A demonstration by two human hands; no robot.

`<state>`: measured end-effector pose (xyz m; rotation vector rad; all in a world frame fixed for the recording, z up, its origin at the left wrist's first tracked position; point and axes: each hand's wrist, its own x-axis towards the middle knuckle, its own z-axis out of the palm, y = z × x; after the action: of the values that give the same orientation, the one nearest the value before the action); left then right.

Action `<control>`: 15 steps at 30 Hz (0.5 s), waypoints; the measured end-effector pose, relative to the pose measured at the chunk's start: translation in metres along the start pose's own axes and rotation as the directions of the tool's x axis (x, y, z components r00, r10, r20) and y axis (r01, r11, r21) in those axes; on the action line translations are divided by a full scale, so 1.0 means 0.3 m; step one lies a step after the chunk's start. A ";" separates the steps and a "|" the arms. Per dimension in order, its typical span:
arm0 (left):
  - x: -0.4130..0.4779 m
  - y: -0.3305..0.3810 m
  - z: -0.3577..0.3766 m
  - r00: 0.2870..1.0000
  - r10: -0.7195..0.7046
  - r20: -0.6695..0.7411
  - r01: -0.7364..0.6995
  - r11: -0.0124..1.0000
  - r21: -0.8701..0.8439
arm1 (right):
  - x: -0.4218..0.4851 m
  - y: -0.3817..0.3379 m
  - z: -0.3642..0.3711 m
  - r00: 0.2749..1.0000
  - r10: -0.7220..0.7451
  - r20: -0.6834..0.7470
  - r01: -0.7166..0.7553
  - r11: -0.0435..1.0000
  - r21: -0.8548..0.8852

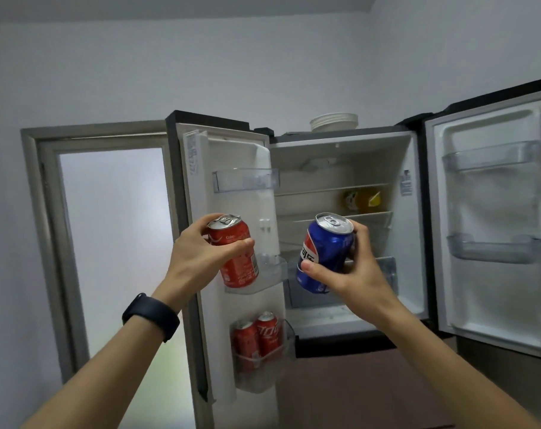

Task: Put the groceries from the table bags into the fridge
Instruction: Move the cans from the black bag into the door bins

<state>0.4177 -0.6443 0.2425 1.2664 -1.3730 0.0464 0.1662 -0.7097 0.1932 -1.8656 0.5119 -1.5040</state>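
Observation:
The fridge [343, 140] stands in front of me with both upper doors swung open. My left hand [201, 255] grips a red cola can [236, 258], held upright just above the middle bin [272, 274] of the left door. My right hand [352, 270] grips a blue cola can [323, 252], tilted a little, in front of the fridge's inner shelves. Two red cans [257, 339] stand in the left door's lowest bin. A yellow packet [362, 198] lies on an inner shelf at the back right.
The right door [492, 212] carries two bare-looking bins. A stack of white bowls [334, 121] sits on top of the fridge. Left of the fridge is a doorway with a frosted pane [114, 243]. The lower fridge front is shut below the open compartment.

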 end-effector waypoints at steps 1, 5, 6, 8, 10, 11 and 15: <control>0.036 -0.013 0.037 1.000 -0.012 -0.023 0.012 1.000 0.021 | 0.050 0.044 -0.013 1.000 -0.005 0.014 0.005 1.000 0.017; 0.166 -0.042 0.179 0.996 -0.041 -0.081 0.050 0.991 0.122 | 0.252 0.197 -0.052 0.997 -0.034 0.073 0.032 0.999 0.036; 0.195 -0.050 0.213 0.995 -0.047 -0.093 0.061 0.987 0.146 | 0.301 0.231 -0.056 0.995 -0.043 0.085 0.041 0.999 0.033; 0.241 -0.074 0.271 0.991 -0.068 -0.115 0.090 0.976 0.198 | 0.393 0.293 -0.056 0.993 -0.051 0.104 0.047 0.998 0.034; 0.275 -0.100 0.313 0.987 -0.107 -0.123 0.137 0.953 0.270 | 0.476 0.350 -0.045 0.991 -0.046 0.124 0.043 0.999 0.028; 0.289 -0.113 0.328 0.983 -0.134 -0.122 0.166 0.936 0.310 | 0.511 0.378 -0.037 0.989 -0.049 0.141 0.046 0.999 0.020; 0.335 -0.167 0.364 0.966 -0.237 -0.107 0.260 0.870 0.419 | 0.624 0.466 0.017 0.971 -0.070 0.230 0.078 0.997 -0.028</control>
<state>0.4072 -0.8002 0.2520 1.7943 -1.1777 0.2142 0.2341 -0.9313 0.2231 -2.0754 0.3673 -1.3100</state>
